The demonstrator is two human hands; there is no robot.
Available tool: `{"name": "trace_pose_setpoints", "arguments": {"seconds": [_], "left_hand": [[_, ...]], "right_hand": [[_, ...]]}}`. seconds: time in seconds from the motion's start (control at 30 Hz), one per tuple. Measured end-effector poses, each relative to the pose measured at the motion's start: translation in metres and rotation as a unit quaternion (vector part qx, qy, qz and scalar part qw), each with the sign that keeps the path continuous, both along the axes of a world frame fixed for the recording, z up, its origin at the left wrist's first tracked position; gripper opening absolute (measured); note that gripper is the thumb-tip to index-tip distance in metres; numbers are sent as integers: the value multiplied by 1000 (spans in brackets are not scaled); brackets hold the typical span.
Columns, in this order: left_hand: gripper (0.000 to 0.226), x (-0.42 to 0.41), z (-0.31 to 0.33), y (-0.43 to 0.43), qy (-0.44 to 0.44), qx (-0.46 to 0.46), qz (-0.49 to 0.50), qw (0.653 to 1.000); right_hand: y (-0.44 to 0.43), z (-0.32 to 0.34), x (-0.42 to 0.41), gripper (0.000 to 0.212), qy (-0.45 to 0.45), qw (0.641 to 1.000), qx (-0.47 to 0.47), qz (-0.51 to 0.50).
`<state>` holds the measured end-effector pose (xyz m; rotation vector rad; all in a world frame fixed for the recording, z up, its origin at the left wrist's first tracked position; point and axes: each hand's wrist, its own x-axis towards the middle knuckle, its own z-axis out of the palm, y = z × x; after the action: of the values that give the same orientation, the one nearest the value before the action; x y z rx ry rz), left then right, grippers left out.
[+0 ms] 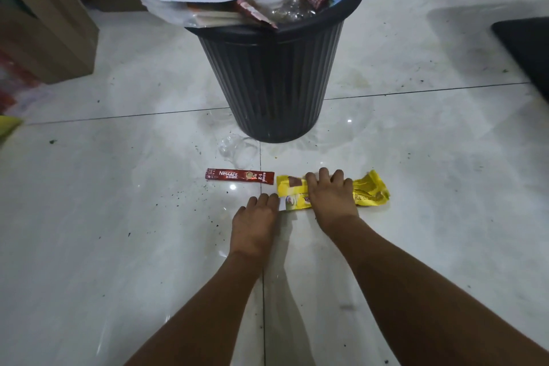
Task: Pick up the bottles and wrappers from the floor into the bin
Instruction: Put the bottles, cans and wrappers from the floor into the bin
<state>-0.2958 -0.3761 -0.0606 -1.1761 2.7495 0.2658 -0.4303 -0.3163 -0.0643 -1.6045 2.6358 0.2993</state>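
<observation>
A yellow wrapper (370,189) lies flat on the white tiled floor in front of a black ribbed bin (273,77). My right hand (329,196) rests on top of its middle, fingers curled over it. My left hand (257,221) touches the wrapper's left end with its fingertips. A red Nescafe sachet (240,176) lies just left of the yellow wrapper, untouched. A clear crumpled plastic piece (239,149) sits between the sachet and the bin's base. The bin is heaped with bottles, papers and wrappers above its rim.
A cardboard box (50,27) stands at the back left, with colourful packets (12,92) beside it at the left edge. A dark object (525,44) lies at the right edge. Small dark specks dot the floor tiles.
</observation>
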Motion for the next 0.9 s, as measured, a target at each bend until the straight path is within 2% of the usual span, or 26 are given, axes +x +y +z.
{"name": "trace_pose_setpoints", "arguments": {"seconds": [0.07,0.2,0.43,0.6,0.67,0.8,0.83,0.9], "left_hand": [[36,0,4,1,7,-5,5,1000],[36,5,19,-1,11,-22,7,1000],[54,10,43,-3,76,-29,58,995],[57,9,84,-4,66,-55,-38,996],[60,1,106,-11,49,-62,-84,993],[68,-21,184,-36,77,-103,-196,972],[65,-26,205,-45,81,-129,-222,963],[42,-27,243,-61,136,-135,-227,955]], "right_hand": [[7,6,2,39,29,999,-9,23],[18,1,2,45,-65,998,23,16],[14,49,-18,42,-47,999,18,17],[15,123,-42,41,30,998,-62,4],[15,148,-47,42,17,997,-74,7],[16,208,-60,41,49,993,-107,-5],[17,227,-65,38,67,990,-124,-13],[17,259,-77,34,78,986,-146,-31]]}}
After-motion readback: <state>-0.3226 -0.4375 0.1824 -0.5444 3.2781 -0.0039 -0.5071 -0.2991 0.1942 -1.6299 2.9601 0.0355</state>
